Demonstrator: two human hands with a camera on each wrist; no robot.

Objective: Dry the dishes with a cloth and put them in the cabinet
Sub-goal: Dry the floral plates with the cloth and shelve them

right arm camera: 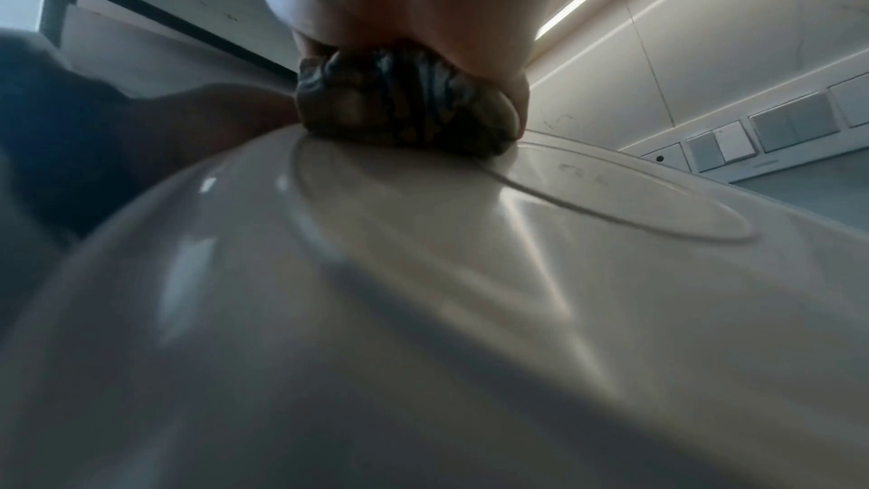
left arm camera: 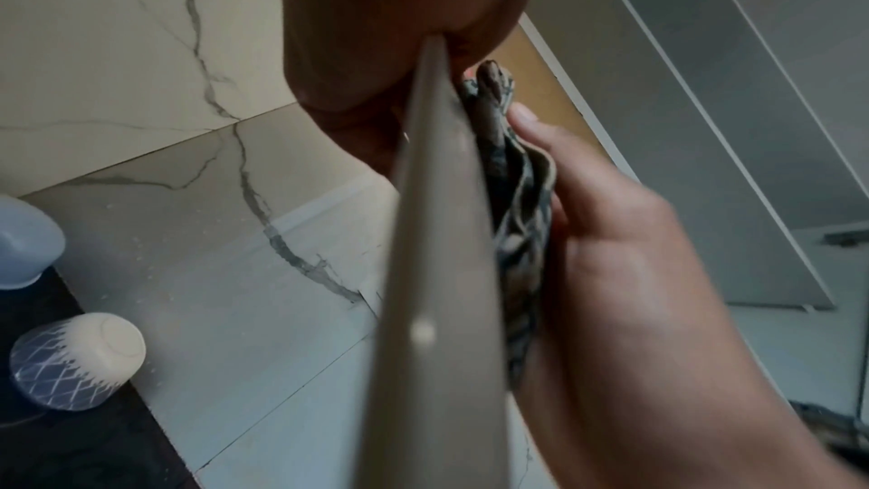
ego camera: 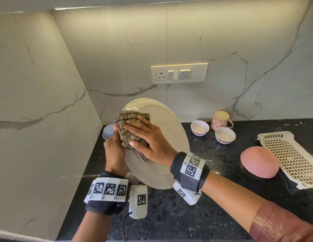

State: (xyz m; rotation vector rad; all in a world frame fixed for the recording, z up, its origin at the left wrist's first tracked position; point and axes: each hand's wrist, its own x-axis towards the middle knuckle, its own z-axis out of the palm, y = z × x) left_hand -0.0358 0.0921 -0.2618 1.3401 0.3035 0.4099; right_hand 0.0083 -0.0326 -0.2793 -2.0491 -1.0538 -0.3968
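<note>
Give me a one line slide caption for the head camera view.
Left hand holds a cream plate on edge while right hand presses a checked cloth against it.

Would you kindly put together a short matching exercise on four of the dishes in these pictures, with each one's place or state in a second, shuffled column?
Things:
1. Large cream round plate
2. Pink round bowl
3. Cream mug with red flower print
4. Cream perforated plastic tray

States:
A. Lying flat at the counter's right end
B. Upside down on the black counter
C. Held tilted, a checked cloth pressed on it
D. Standing by the marble wall, behind two small white bowls

Pairs: 1-C, 2-B, 3-D, 4-A
</note>
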